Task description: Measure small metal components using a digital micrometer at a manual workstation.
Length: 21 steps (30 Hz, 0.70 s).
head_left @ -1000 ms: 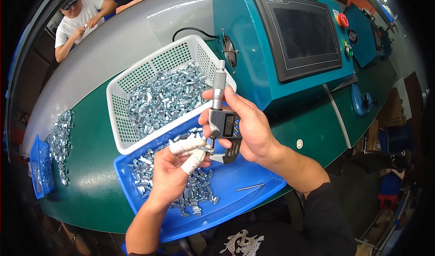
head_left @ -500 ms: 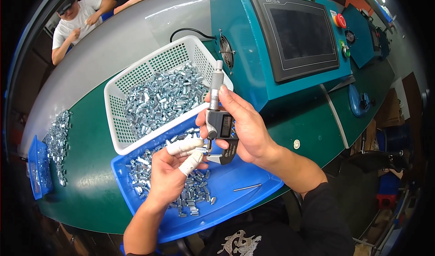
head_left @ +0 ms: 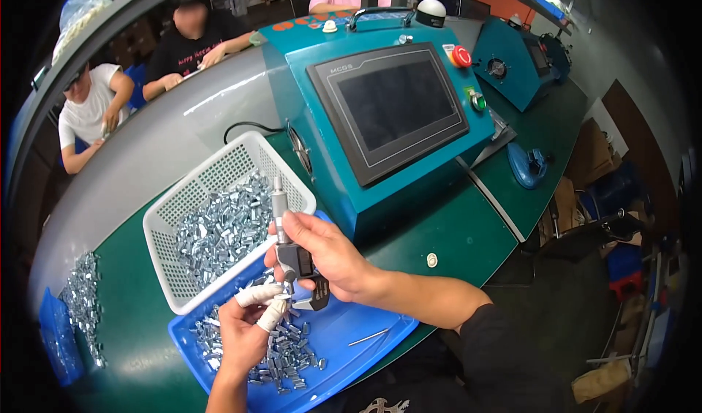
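My right hand (head_left: pixel 340 267) is closed around a digital micrometer (head_left: pixel 295 261), its thumb and fingers up by the grey thimble. The micrometer stands nearly upright, its small display facing me. My left hand (head_left: pixel 243 336), with white coverings on the thumb and forefinger, pinches a small silvery metal piece (head_left: pixel 284 295) at the micrometer's jaws. Whether the jaws touch the piece, I cannot tell. Both hands are over a blue tray (head_left: pixel 384 314), where many similar metal pieces (head_left: pixel 281 358) lie loose. Beyond it, a white perforated basket (head_left: pixel 164 267) holds a large heap of them.
A teal machine with a dark screen (head_left: pixel 395 102) stands behind my right hand. A thin metal rod (head_left: pixel 368 337) lies in the tray. A small pale ring (head_left: pixel 432 260) is on the green table (head_left: pixel 468 230). More pieces (head_left: pixel 84 303) are heaped far left; people sit across the table.
My view has tilted up, so the table and hands appear lower and further left, and more people show at the back. Both hands keep their hold at the micrometer.
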Motion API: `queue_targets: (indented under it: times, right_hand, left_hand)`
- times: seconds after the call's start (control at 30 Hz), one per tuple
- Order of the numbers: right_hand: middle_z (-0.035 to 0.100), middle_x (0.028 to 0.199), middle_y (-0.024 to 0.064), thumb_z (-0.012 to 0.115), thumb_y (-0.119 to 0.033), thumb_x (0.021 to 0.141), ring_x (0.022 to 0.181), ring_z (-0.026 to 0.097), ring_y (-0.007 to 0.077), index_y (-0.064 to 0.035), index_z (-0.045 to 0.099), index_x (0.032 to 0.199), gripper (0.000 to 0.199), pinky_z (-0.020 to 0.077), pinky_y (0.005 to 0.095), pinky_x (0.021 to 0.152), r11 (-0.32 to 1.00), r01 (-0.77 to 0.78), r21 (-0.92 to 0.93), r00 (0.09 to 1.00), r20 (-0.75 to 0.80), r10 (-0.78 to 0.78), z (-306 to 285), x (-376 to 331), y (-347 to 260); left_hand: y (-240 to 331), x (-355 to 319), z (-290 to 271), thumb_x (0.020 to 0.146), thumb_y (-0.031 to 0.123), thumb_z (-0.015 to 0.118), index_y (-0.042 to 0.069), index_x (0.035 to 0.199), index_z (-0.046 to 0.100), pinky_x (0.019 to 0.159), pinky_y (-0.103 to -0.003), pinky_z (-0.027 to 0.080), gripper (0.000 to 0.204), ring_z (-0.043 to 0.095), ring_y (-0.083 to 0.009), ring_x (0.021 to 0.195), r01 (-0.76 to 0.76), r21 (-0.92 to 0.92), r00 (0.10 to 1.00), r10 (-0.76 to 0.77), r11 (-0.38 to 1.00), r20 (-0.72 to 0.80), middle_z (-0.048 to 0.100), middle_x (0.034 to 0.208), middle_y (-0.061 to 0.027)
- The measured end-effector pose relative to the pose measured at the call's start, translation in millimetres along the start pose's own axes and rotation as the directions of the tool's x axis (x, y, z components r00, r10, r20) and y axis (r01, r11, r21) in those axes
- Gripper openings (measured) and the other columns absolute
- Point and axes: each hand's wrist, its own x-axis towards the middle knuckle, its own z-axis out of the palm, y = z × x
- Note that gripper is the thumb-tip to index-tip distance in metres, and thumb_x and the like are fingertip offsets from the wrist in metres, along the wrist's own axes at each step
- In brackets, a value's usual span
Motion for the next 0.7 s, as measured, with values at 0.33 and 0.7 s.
queue_targets:
  times: [0.33,0.7]
  right_hand:
    - [0.062,0.083,0.0107,0.035,-0.038,0.100,0.067,0.063,0.0146,-0.0054,0.048,0.115,0.038,0.0402,0.0207,0.039,1.000,0.013,0.022,0.999,-0.029,-0.012,0,-6,-7]
    - [0.062,0.083,0.0131,0.035,-0.042,0.098,0.062,0.062,0.0147,-0.0061,0.048,0.116,0.042,0.0402,0.0224,0.037,0.992,0.015,0.128,0.999,-0.049,-0.009,3,-8,-9]
  left_hand:
    - [11,28,-19,0.086,0.002,0.060,0.001,0.114,0.056,0.058,-0.025,0.050,0.029,0.060,-0.0132,0.077,-0.206,0.169,0.826,0.264,0.964,-0.498,0.063,0.092,-0.0094]
    - [-34,47,28,0.067,0.009,0.063,0.004,0.091,0.058,0.080,-0.038,0.046,0.026,0.055,-0.0323,0.093,-0.442,0.845,0.882,0.318,0.302,0.347,0.058,0.094,-0.0115]
